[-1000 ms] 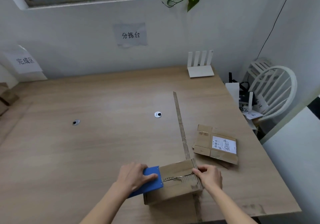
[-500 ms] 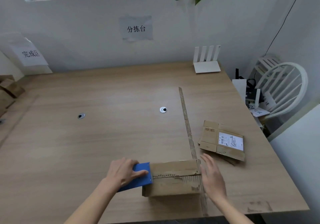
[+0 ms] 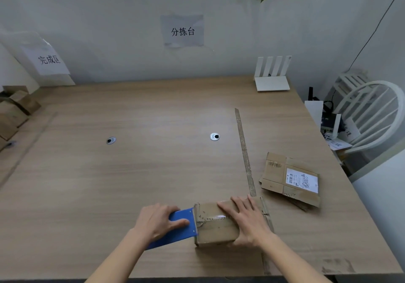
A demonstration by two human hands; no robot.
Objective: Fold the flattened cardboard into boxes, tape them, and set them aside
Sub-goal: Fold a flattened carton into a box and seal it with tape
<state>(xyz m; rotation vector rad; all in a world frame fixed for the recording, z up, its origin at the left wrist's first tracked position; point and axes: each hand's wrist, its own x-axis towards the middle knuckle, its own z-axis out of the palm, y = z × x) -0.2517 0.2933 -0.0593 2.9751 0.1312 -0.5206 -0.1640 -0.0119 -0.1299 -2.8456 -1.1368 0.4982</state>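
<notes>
Two hands work one small brown cardboard box [image 3: 215, 223] at the bench's [image 3: 131, 173] near edge: right hand [image 3: 246, 219] flat on top, left hand [image 3: 158, 221] gripping a blue tape dispenser [image 3: 175, 228]. Likely light, crushable; hold opposite side walls.

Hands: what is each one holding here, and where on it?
The left hand grips the blue tape dispenser over its top. The right hand holds nothing; it lies flat on the cardboard box.
</notes>
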